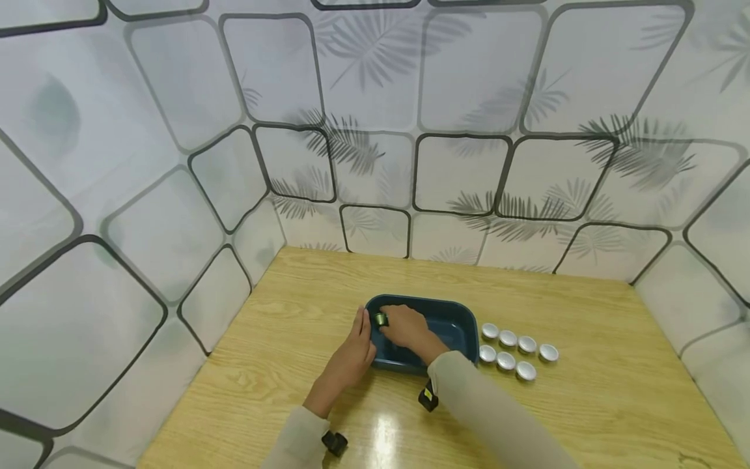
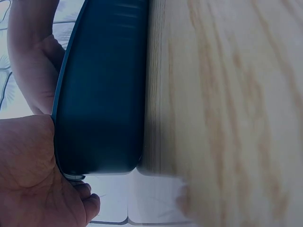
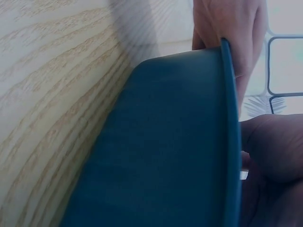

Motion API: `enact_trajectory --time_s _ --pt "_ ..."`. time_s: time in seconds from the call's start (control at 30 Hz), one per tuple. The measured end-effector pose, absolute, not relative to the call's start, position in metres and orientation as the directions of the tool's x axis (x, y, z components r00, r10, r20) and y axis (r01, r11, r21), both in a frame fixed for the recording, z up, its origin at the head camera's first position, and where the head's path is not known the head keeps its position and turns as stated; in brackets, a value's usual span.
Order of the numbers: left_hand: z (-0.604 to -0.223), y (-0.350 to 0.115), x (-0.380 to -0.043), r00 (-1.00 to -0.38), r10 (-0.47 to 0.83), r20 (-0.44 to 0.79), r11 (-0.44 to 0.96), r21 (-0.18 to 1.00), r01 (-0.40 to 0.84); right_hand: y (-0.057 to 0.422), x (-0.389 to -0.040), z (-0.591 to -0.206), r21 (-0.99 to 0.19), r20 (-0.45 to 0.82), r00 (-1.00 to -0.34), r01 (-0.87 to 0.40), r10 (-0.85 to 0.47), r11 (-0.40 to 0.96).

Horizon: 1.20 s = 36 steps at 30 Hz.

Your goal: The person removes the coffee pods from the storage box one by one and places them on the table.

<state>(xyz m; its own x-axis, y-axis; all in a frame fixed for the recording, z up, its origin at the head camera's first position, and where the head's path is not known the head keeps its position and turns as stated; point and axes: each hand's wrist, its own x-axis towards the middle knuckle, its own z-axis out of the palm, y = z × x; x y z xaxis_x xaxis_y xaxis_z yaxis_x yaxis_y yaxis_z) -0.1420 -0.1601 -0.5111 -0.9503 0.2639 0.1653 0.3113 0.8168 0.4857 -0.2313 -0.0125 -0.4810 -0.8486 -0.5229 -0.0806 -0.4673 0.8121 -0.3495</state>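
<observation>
A dark blue rectangular basin (image 1: 458, 332) stands on the wooden table, its outer wall filling much of both wrist views. My left hand (image 1: 353, 355) holds the basin's left rim, fingers pointing away from me along the edge. Its palm and fingertips show against the corner in the left wrist view. Reaching over the near rim, my right hand (image 1: 405, 326) is inside the basin with fingers curled. By its fingertips is a small shiny green and dark object (image 1: 381, 319), gripped near the left inner wall; I cannot tell its kind. The basin's wall hides most of this hand's work from the right wrist camera.
Several small white round cups (image 1: 526, 345) stand in two rows right of the basin, the closest beside its right wall. The wooden table (image 1: 281, 299) meets patterned wall covering (image 1: 375, 169) at the back and left. Dark wrist cameras (image 1: 335, 443) hang under both sleeves.
</observation>
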Motion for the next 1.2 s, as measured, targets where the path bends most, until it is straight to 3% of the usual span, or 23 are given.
enact_trajectory --time_s 1.2 --pt "-0.514 -0.16 -0.143 -0.954 0.25 0.165 0.813 0.499 0.3 -0.029 -0.235 -0.496 -0.289 0.037 -0.872 -0.477 -0.489 0.83"
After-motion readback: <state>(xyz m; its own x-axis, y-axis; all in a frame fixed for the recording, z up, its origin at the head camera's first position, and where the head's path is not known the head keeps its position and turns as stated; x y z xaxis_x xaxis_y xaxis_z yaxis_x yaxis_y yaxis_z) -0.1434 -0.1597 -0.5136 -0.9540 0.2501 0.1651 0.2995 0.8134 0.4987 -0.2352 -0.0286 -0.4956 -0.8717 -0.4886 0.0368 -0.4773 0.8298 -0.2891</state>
